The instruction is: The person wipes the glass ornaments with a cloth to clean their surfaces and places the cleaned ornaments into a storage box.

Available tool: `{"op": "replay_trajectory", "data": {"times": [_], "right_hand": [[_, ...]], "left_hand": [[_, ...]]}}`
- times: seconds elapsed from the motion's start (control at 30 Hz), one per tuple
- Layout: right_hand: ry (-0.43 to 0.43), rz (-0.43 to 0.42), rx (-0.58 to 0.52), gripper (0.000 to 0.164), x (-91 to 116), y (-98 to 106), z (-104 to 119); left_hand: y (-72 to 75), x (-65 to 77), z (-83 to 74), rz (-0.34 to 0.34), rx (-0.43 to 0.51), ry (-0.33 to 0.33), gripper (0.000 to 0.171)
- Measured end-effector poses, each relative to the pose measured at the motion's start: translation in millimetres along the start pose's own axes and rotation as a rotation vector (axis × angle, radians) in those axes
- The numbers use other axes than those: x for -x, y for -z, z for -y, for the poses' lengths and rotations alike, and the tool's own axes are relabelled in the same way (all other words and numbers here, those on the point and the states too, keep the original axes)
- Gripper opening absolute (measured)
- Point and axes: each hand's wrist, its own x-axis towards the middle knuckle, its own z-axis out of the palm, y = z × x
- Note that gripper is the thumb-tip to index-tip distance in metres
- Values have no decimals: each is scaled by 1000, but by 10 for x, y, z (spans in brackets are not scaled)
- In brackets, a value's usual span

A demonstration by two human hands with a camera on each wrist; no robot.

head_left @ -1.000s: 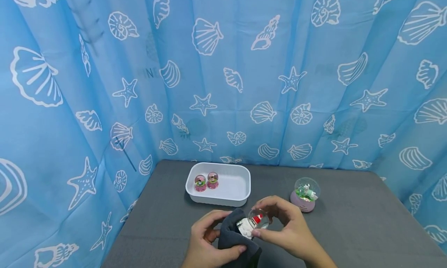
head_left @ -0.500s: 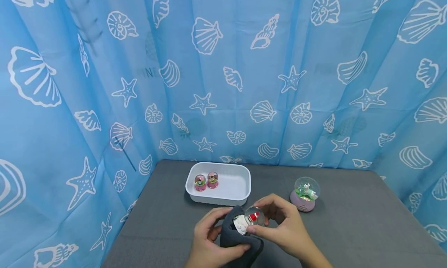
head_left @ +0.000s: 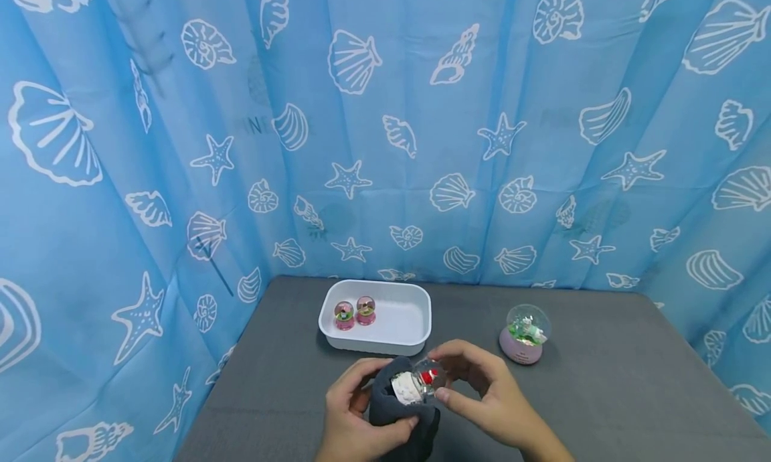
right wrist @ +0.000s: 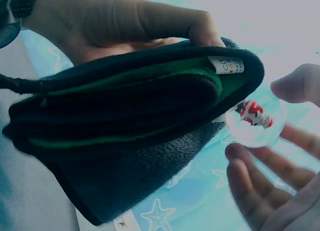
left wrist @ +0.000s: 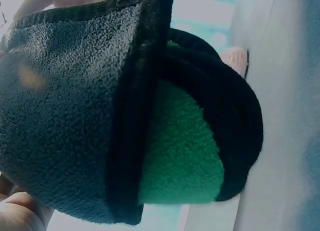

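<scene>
In the head view, my left hand grips a dark grey cloth, folded around the white base of a small snow globe. My right hand holds the clear ball of that globe between thumb and fingertips. A red and white figure shows inside the ball in the right wrist view. There, the cloth's folds reveal a green inner side and a white label. In the left wrist view, the cloth covers most of the frame and hides the globe.
A white tray stands behind the hands, with two small pink snow globes at its left end. To the right, a larger snow globe with a lilac base sits on the grey table. A blue shell-print curtain hangs behind.
The globe and cloth have shifted slightly left together. My right fingers have moved left with the ball and look a little looser around it. The tray and other globes stay put.
</scene>
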Motion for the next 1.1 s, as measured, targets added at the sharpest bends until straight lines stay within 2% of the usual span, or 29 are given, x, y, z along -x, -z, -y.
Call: {"op": "replay_trajectory", "data": {"times": [0.17, 0.47, 0.67, 0.93, 1.1], "right_hand": [[52, 48, -45, 54, 9, 18, -6], [117, 58, -24, 52, 18, 67, -54], [35, 25, 3, 44, 38, 70, -45], [-2, 11, 42, 34, 18, 58, -31], [-90, 7, 31, 20, 8, 47, -8]], "left_hand": [[17, -2, 0, 12, -6, -22, 67], [24, -10, -27, 35, 19, -10, 67], [16, -27, -31, 50, 17, -21, 70], [6, -23, -39, 38, 10, -8, 71], [-6, -20, -53, 28, -2, -3, 70]]}}
